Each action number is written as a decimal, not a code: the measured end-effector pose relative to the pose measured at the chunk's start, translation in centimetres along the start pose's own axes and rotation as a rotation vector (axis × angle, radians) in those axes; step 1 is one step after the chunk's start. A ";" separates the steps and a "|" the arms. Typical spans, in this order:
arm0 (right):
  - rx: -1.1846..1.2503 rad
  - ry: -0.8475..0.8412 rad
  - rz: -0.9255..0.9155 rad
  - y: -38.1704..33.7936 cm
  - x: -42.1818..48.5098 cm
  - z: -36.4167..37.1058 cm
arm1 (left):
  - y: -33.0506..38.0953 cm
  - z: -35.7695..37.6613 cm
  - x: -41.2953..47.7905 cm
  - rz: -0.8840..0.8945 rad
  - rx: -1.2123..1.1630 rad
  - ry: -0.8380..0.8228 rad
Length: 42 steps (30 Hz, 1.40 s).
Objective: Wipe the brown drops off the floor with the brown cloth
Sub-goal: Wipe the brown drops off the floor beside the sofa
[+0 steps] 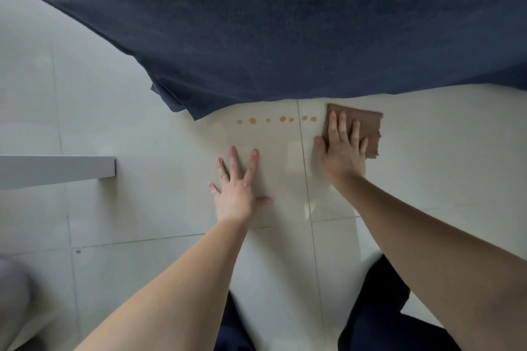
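Note:
A row of several brown drops (pixel 276 120) lies on the pale tiled floor (pixel 427 165), just below the hem of a dark blue cloth. The brown cloth (pixel 368 125) lies flat on the floor right of the drops. My right hand (pixel 342 148) presses flat on the brown cloth with fingers spread, covering its left part. The cloth's left edge is a short way right of the nearest drop. My left hand (pixel 238 188) rests flat on the bare floor below the drops, fingers apart, holding nothing.
A large dark blue fabric (pixel 285 37) hangs across the top of the view, its hem just above the drops. A white board edge (pixel 57 171) juts in from the left. My dark-trousered knees (pixel 379 308) are at the bottom.

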State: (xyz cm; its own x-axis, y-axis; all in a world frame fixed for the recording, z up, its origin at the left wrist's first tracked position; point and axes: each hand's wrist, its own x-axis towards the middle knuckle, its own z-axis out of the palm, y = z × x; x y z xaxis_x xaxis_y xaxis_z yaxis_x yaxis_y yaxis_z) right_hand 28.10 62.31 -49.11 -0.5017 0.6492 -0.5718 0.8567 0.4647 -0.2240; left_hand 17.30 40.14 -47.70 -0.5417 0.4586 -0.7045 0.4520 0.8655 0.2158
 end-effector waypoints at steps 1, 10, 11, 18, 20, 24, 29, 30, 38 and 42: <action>-0.038 -0.014 -0.054 0.2 -1.0 0.3 | -0.1 0.0 0.0 0.002 0.003 0.004; 0.031 -0.040 0.050 0.1 1.2 -1.7 | -0.4 0.0 -0.3 -0.066 0.012 0.068; 0.005 -0.058 -0.003 -0.2 0.7 -1.4 | -0.6 0.0 -0.4 -0.098 -0.002 0.068; -0.050 -0.073 0.004 3.4 -0.2 -2.0 | -1.0 0.0 -0.2 -0.119 -0.067 -0.002; 0.004 -0.061 0.055 1.2 1.2 -1.9 | -1.1 0.0 -0.1 -0.124 -0.078 -0.009; -0.106 -0.092 -0.139 0.9 -1.6 -0.8 | -1.2 0.0 -0.1 -0.124 -0.089 -0.008; -0.022 -0.091 0.006 3.1 -0.6 -1.9 | -1.1 0.4 -0.2 -0.130 -0.111 0.023; 0.024 -0.070 0.063 1.9 0.4 -1.8 | -1.1 0.4 -0.2 -0.130 -0.112 0.025; -0.120 -0.129 -0.140 2.5 -2.6 -1.0 | -1.2 0.5 -0.1 -0.127 -0.115 0.022; 0.065 -0.065 0.073 0.4 0.1 -0.9 | -1.1 0.6 0.0 -0.135 -0.122 0.031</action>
State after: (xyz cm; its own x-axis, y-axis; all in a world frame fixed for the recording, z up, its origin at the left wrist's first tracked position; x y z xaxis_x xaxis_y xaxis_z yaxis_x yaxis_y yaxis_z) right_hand 28.29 63.14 -48.54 -0.4305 0.6385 -0.6379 0.8977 0.3761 -0.2294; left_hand 17.27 39.05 -48.31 -0.6141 0.3405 -0.7120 0.2850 0.9369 0.2023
